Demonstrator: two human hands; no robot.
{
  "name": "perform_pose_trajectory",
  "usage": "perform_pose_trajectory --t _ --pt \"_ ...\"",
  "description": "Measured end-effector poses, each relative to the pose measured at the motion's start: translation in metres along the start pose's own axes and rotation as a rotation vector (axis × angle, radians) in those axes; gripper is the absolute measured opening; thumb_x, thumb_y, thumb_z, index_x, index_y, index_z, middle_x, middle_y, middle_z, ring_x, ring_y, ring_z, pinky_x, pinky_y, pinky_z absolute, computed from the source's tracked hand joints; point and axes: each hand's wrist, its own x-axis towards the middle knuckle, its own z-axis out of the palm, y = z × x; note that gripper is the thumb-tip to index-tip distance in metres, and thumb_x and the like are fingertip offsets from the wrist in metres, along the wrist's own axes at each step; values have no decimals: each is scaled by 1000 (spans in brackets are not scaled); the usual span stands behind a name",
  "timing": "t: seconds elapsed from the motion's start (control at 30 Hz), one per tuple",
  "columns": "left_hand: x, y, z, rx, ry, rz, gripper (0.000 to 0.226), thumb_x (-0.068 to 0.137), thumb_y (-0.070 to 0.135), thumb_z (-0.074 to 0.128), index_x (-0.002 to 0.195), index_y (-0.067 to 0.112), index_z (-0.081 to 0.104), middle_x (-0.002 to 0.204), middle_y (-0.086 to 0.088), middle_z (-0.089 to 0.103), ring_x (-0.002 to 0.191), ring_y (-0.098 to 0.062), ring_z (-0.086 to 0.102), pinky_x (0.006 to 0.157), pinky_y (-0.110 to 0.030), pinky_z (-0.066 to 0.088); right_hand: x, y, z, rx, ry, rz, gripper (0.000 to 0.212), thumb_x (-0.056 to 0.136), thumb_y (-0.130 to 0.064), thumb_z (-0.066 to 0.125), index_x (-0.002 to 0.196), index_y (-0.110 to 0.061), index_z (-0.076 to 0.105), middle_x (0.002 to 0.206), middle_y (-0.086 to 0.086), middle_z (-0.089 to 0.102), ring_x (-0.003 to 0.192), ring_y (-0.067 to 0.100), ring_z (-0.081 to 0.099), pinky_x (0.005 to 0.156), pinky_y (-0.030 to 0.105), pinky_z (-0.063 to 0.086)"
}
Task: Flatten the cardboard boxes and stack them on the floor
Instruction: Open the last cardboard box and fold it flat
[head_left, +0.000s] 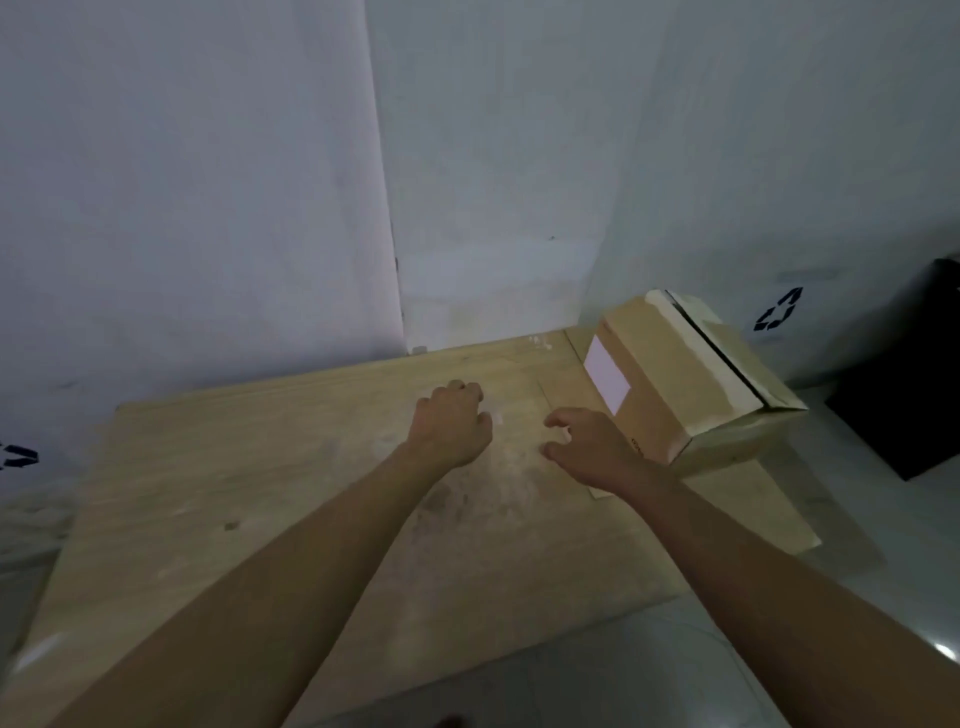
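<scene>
A large flattened cardboard sheet (234, 499) lies on the floor and fills the middle of the view. An unflattened brown cardboard box (691, 384) with a white label and pale tape stands on the sheet's far right corner. My left hand (452, 426) hovers over the sheet with its fingers curled into a loose fist, holding nothing. My right hand (587, 447) is beside it, fingers bent and spread, just left of the box's near corner; I cannot tell whether it touches the box or the sheet.
White cardboard panels with black recycling marks (779, 312) lean against the walls behind and to the left. A black object (904, 395) stands at the right edge. Pale tiled floor (675, 675) shows in front of the sheet.
</scene>
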Motion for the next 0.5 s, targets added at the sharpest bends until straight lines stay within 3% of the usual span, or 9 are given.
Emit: perform_pose_trajectory --t 0.27,0.37,0.43,0.5 --pt "84 89 30 -39 88 -106 38 97 33 44 129 15 54 132 -9 53 118 -31 52 98 -42 43 86 92 -76 -24 64 -147 38 89 -31 68 122 -13 68 128 7 66 118 25 59 98 32 46" --pt "114 141 52 -115 95 -158 39 97 32 45 130 13 54 132 -10 53 118 -31 53 98 -43 45 106 143 -111 -24 107 -203 35 92 -39 50 107 -14 70 110 8 69 107 28 61 90 39 49" --pt "125 175 69 -158 65 -178 41 97 31 46 132 10 52 133 -13 53 119 -32 53 99 -42 45 113 175 -132 -36 157 -242 35 92 -34 40 99 -14 68 101 8 68 101 31 60 85 41 49" --pt "139 212 87 -193 36 -210 44 97 32 46 134 8 50 134 -14 52 119 -33 54 98 -40 45 119 216 -154 -58 218 -229 28 94 -22 46 108 -12 68 115 9 65 111 31 56 93 42 48"
